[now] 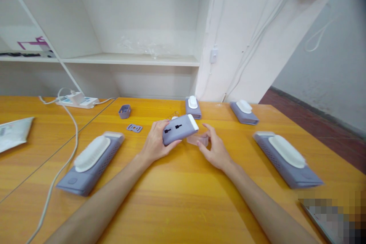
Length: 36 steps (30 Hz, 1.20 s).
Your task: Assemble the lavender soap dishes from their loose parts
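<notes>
My left hand (pixel 156 141) is closed round a purple-grey plastic case (pixel 180 129), tilted above the table. Two black keyhole-shaped slots show on its face, and its right end is white. Between the thumb and fingers of my right hand (pixel 215 148) is a translucent pinkish cap (pixel 198 140), just below and right of the case's white end. Behind the case, partly hidden, a thin wire coil (pixel 173 115) shows. On the table to the left lie a flat purple-grey plate (pixel 134 128) with cut-outs and a small hollow purple-grey part (pixel 125 111).
Purple-grey cases with white brushes on top lie at the left (pixel 91 164), right (pixel 287 160), back middle (pixel 193 107) and back right (pixel 244 112). A white cable runs from a power strip (pixel 77 100) down the left side. A white packet (pixel 14 133) lies far left.
</notes>
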Available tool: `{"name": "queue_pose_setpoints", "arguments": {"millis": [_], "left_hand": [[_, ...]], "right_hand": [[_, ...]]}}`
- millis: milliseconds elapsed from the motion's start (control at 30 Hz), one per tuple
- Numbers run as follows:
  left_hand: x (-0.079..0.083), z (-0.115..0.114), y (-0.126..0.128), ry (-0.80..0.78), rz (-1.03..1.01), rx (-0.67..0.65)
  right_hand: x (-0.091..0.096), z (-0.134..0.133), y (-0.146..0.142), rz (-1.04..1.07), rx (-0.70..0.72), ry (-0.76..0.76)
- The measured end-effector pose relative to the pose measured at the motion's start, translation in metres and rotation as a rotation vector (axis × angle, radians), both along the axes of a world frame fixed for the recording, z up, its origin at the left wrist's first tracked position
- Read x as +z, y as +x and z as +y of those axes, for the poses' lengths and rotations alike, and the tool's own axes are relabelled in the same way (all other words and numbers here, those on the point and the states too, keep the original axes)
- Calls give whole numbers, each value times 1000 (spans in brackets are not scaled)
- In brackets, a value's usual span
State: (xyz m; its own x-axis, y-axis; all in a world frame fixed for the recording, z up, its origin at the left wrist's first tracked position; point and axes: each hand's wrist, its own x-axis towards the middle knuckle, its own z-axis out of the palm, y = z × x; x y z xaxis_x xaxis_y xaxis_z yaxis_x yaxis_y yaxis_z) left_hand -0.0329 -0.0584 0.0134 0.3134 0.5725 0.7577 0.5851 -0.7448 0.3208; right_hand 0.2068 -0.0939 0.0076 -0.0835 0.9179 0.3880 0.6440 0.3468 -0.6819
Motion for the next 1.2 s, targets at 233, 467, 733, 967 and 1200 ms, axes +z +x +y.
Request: {"name": "queue_pose_setpoints", "arguments": {"millis": [233,467,733,967,1200], "left_hand": [[1,0,-1,-10,71,-90],[0,-3,-1,48,191,-218],[-1,-3,0,82,243,-254],[1,-5,0,37,267,-249],[0,-6,2,17,292,-233]], "right_hand": [[1,6,2,534,58,-83],[0,14,6,707,54,-198],[-3,13,1,695,89,-237],[-7,14,0,738,106,-267],[-12,14,0,685,77,-242]]}}
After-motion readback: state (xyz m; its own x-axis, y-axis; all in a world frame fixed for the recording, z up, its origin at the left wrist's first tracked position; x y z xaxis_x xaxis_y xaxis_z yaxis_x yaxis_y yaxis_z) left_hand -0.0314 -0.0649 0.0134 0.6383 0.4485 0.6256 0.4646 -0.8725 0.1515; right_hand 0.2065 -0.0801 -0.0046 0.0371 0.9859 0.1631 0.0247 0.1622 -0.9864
